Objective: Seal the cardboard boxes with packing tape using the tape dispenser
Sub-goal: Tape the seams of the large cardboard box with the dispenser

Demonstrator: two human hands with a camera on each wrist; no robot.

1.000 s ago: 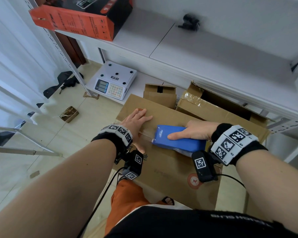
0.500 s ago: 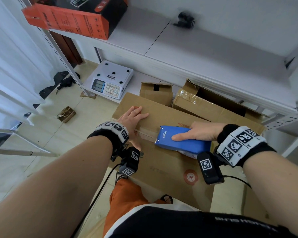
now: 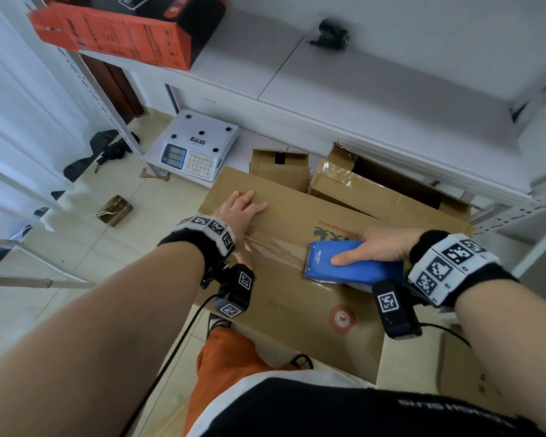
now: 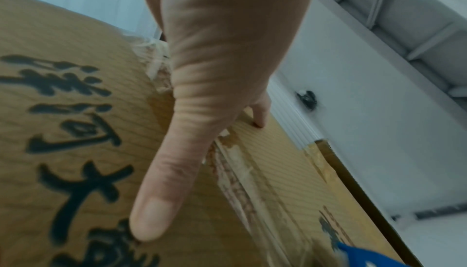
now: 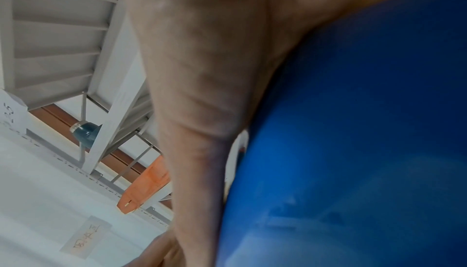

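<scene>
step: taping box seam | right hand grips tape dispenser mid-seam | left hand flat, spread, at seam's far-left end | next: likely run to box edge, cut

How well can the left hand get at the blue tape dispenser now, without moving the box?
Probably yes. The left hand lies flat on the cardboard box, and the tape dispenser sits on the same top along the seam. Only bare, taped cardboard lies between them, but the right hand already grips it.
</scene>
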